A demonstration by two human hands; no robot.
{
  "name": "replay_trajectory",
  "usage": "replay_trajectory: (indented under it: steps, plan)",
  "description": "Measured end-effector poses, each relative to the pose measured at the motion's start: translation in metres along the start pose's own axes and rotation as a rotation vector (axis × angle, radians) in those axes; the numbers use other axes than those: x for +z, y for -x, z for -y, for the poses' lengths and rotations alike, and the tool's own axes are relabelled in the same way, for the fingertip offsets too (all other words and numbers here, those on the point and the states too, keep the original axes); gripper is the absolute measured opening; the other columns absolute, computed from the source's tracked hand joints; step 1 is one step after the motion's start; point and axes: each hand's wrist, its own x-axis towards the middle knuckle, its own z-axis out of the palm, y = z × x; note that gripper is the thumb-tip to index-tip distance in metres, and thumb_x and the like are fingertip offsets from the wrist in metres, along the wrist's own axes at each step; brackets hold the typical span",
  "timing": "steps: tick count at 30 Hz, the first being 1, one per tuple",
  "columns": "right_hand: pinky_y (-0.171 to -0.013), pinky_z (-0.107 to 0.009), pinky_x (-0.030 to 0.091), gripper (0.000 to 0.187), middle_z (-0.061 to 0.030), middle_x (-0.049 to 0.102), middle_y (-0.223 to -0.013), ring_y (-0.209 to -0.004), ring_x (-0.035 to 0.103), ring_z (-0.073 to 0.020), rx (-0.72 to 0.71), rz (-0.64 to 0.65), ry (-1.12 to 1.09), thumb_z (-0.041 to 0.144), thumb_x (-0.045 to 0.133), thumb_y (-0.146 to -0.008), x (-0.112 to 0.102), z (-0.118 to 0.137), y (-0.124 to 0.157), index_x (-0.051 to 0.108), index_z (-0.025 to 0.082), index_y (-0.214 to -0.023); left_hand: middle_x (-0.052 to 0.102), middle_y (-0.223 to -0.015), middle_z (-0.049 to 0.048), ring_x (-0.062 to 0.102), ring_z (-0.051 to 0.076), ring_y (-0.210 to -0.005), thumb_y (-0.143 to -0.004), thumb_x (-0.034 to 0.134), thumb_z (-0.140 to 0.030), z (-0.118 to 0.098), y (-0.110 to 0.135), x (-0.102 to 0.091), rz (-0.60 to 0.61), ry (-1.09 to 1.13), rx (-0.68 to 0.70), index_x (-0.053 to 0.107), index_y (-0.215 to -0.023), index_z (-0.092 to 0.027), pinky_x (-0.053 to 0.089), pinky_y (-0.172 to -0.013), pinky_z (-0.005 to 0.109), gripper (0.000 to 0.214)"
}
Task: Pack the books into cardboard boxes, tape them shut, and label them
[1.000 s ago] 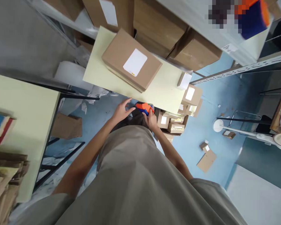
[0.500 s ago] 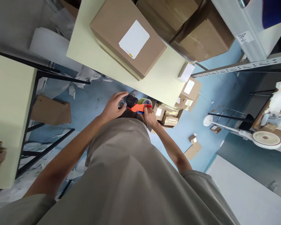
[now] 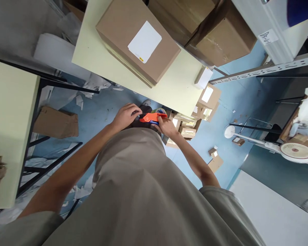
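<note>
Both hands meet low in front of the body, above the floor (image 3: 102, 109), just near of the counter (image 3: 179, 89) edge. They hold an orange tape dispenser (image 3: 151, 118) that is off the counter and resting on nothing.

The right hand (image 3: 166, 125) has its grip clenched around the handle end on the right. The left hand (image 3: 125, 116) has its fingertips closed on the front tip on the left (whether any tape is pinched there is too small to tell). With a hand at each end the tool probably stays level and steady, and keeping it close to the torso likely gives better control over the tip.

The dispenser is a bright orange plastic body lying roughly horizontal, with a small blue part underneath. A roll with a pale greenish rim peeks out just behind it.

A big brown cardboard box (image 3: 138, 41) sits on the counter, far from the hands, flat, with its white label (image 3: 144, 41) facing up. A small white box (image 3: 203, 78) is at the counter's right end. Small labelled parcels (image 3: 187, 131) are stacked on the floor right of the hands, under the counter's corner. Paper scraps litter the floor to the left, and a white fan (image 3: 296, 152) is far right.
</note>
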Motion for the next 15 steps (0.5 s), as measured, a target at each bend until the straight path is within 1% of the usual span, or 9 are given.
replay_trajectory:
  steps: [2,3,5,7,10,13,15]
  plan:
    - [-0.100,-0.049,0.055,0.073,-0.0248,0.079,-0.115,-0.110,0.075,-0.0393,0.045,0.049,0.003,0.070,0.034,-0.111,-0.004,-0.009,0.007,0.049,0.008,-0.148,0.077,-0.098,0.0067,0.069,0.026,-0.099,-0.100,0.067,-0.037,0.013,-0.005,0.000,0.006,0.008,-0.015,0.077,-0.093,-0.025,0.055,-0.100,0.041,0.017]
    - [-0.098,-0.048,0.055,0.073,-0.0250,0.079,-0.114,-0.108,0.076,-0.0398,0.084,0.068,0.001,0.070,0.037,-0.111,-0.006,-0.016,0.012,0.048,0.009,-0.148,0.076,-0.098,0.0068,0.068,0.025,-0.097,-0.099,0.067,-0.038,0.020,-0.008,-0.002,-0.017,0.009,-0.028,0.076,-0.092,-0.025,0.055,-0.099,0.040,0.018]
    - [-0.093,-0.048,0.056,0.071,-0.0253,0.079,-0.112,-0.103,0.077,-0.0404,0.186,0.091,0.006,0.068,0.042,-0.111,-0.010,-0.034,0.019,0.047,0.009,-0.149,0.076,-0.098,0.0069,0.068,0.024,-0.094,-0.098,0.070,-0.038,0.035,-0.018,-0.006,-0.093,0.002,-0.060,0.076,-0.092,-0.024,0.056,-0.098,0.039,0.017]
    - [-0.088,-0.045,0.055,0.069,-0.0252,0.080,-0.109,-0.099,0.078,-0.0405,0.284,0.096,0.024,0.065,0.045,-0.111,-0.014,-0.051,0.022,0.047,0.008,-0.148,0.076,-0.098,0.0069,0.067,0.023,-0.091,-0.096,0.072,-0.037,0.048,-0.034,-0.009,-0.166,-0.014,-0.080,0.076,-0.094,-0.023,0.055,-0.097,0.038,0.015]
    - [-0.085,-0.043,0.055,0.067,-0.0255,0.080,-0.107,-0.096,0.077,-0.0393,0.368,0.028,0.026,0.063,0.047,-0.111,-0.023,-0.069,0.013,0.045,0.006,-0.147,0.077,-0.101,0.0073,0.067,0.022,-0.090,-0.095,0.072,-0.034,0.059,-0.067,-0.007,-0.232,-0.011,-0.077,0.076,-0.099,-0.021,0.054,-0.095,0.037,0.014]
    - [-0.086,-0.043,0.054,0.066,-0.0262,0.080,-0.106,-0.096,0.077,-0.0384,0.427,-0.082,-0.007,0.060,0.050,-0.111,-0.030,-0.078,-0.004,0.045,0.004,-0.146,0.076,-0.100,0.0061,0.066,0.020,-0.088,-0.091,0.076,-0.028,0.062,-0.102,0.002,-0.288,0.040,-0.111,0.073,-0.107,-0.020,0.054,-0.090,0.033,0.019]
    - [-0.087,-0.045,0.054,0.064,-0.0267,0.079,-0.105,-0.095,0.076,-0.0386,0.455,-0.127,-0.018,0.058,0.052,-0.110,-0.033,-0.081,-0.015,0.047,0.004,-0.144,0.075,-0.096,0.0049,0.064,0.019,-0.085,-0.089,0.077,-0.026,0.063,-0.121,0.008,-0.315,0.062,-0.137,0.073,-0.104,-0.019,0.054,-0.088,0.032,0.017]
